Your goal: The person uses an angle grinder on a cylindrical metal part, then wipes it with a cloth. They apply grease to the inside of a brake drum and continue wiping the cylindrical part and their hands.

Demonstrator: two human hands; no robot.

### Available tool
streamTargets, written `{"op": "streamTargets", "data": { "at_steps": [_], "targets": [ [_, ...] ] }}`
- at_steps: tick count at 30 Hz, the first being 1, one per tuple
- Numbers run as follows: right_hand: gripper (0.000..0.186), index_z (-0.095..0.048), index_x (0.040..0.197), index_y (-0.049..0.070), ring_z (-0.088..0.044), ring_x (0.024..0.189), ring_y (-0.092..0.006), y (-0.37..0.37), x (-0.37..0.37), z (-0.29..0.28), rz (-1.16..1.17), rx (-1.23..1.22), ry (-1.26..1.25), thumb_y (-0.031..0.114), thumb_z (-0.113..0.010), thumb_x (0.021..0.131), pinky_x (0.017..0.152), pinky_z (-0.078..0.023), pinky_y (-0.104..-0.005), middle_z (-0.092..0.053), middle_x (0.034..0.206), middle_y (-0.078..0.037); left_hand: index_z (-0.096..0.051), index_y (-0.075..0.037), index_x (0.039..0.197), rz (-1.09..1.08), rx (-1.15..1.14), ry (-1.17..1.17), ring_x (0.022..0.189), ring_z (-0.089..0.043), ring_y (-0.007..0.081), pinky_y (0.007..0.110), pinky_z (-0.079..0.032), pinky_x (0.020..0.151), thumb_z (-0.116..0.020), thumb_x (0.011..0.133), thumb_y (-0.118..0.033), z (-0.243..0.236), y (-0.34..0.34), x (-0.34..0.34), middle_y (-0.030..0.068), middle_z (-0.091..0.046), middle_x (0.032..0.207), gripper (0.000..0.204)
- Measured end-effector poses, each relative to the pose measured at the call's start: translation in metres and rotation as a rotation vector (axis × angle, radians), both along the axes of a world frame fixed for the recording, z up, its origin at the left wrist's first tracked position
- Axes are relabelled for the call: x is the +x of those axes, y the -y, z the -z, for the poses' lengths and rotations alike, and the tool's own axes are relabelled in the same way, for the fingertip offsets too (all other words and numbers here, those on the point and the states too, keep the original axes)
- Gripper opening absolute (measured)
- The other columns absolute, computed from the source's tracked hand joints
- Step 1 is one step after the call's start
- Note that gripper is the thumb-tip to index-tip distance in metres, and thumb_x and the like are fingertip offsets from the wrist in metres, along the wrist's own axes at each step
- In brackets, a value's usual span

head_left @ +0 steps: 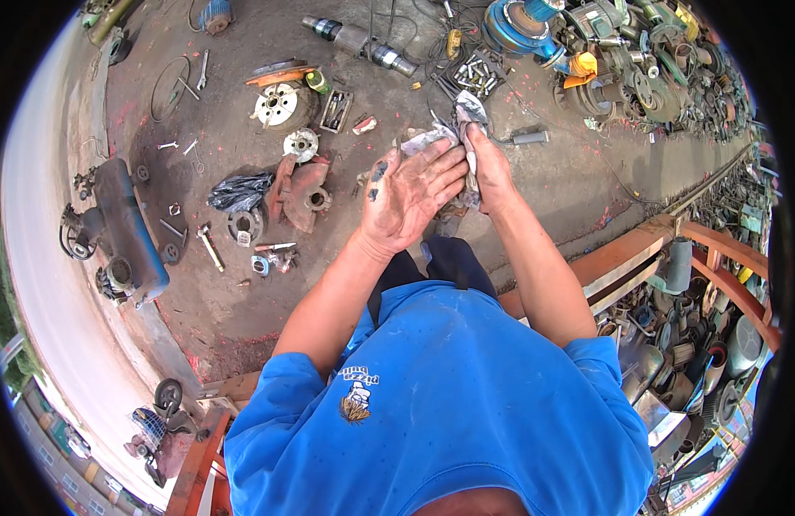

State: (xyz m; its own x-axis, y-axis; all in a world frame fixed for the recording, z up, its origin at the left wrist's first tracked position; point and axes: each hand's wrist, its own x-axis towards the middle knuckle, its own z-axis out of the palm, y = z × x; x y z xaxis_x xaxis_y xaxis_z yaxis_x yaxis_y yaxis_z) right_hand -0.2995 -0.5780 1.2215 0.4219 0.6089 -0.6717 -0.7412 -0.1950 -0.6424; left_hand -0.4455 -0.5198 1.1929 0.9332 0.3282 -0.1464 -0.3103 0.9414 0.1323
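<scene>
My left hand (406, 196) is turned up, its fingers stretched out and its skin smeared with dark grease. Dark patches show near the thumb. My right hand (490, 168) grips a crumpled, stained whitish rag (470, 110), which hangs between the two hands. The left fingertips lie against the rag's folds. Part of the cloth is hidden behind the fingers.
On the ground at the left lie a white-faced pulley (277, 105), reddish metal castings (307, 193), a black plastic bag (240, 193) and several wrenches. A blue tank compressor (131, 228) stands farther left. Heaped machine parts (655, 73) and an orange metal frame (625, 254) are at the right.
</scene>
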Motion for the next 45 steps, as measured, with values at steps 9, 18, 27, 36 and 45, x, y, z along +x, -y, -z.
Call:
{"op": "streamTargets", "data": {
  "at_steps": [9,18,27,36,45],
  "targets": [
    [0.030,-0.067,0.104,0.006,-0.059,0.057,-0.0119,-0.010,-0.005,0.047,0.003,-0.034,0.398,0.035,-0.062,0.099,0.047,-0.046,-0.0304,-0.065,0.079,-0.004,-0.029,0.007,0.154,-0.057,0.337,-0.164,0.148,-0.030,0.0312,0.044,-0.024,0.122,-0.045,0.104,-0.044,0.025,0.016,0.014,0.0228,-0.032,0.158,0.073],
    [0.047,-0.057,0.133,-0.005,-0.059,0.116,-0.0178,-0.005,-0.040,0.020,0.043,0.265,0.311,0.029,-0.037,0.108,0.101,-0.046,-0.0313,-0.064,0.124,-0.013,-0.050,0.002,0.136,-0.626,1.411,-1.045,0.118,-0.054,0.0332,0.042,-0.044,0.100,-0.066,0.092,-0.016,0.011,-0.041,0.016,0.0202,-0.053,0.128,0.050],
    [0.037,-0.057,0.124,-0.001,-0.058,0.100,-0.0125,-0.036,-0.037,0.034,-0.069,0.304,0.515,0.031,-0.046,0.108,0.089,-0.047,-0.0279,-0.063,0.112,-0.006,-0.035,0.007,0.148,-0.511,1.279,-1.010,0.141,-0.037,0.0407,0.044,-0.031,0.116,-0.057,0.097,-0.023,0.037,-0.020,0.043,0.0276,-0.035,0.150,0.064],
    [0.044,-0.051,0.137,-0.003,-0.054,0.118,-0.0157,-0.031,-0.042,0.028,-0.147,0.339,0.780,0.030,-0.047,0.108,0.100,-0.042,-0.0295,-0.060,0.126,-0.011,-0.027,0.011,0.150,-0.394,1.132,-0.923,0.140,-0.038,0.0428,0.044,-0.033,0.115,-0.056,0.097,-0.040,0.062,-0.043,0.043,0.0303,-0.032,0.152,0.079],
    [0.034,-0.059,0.122,-0.003,-0.060,0.089,-0.0104,-0.015,-0.018,0.044,-0.136,0.085,0.733,0.026,-0.052,0.105,0.080,-0.050,-0.0267,-0.067,0.105,-0.007,-0.051,0.005,0.137,-0.207,2.134,-1.074,0.136,-0.040,0.0434,0.055,-0.032,0.112,-0.065,0.087,-0.019,0.011,-0.029,0.001,0.0282,-0.044,0.142,0.057]
  ]
}}
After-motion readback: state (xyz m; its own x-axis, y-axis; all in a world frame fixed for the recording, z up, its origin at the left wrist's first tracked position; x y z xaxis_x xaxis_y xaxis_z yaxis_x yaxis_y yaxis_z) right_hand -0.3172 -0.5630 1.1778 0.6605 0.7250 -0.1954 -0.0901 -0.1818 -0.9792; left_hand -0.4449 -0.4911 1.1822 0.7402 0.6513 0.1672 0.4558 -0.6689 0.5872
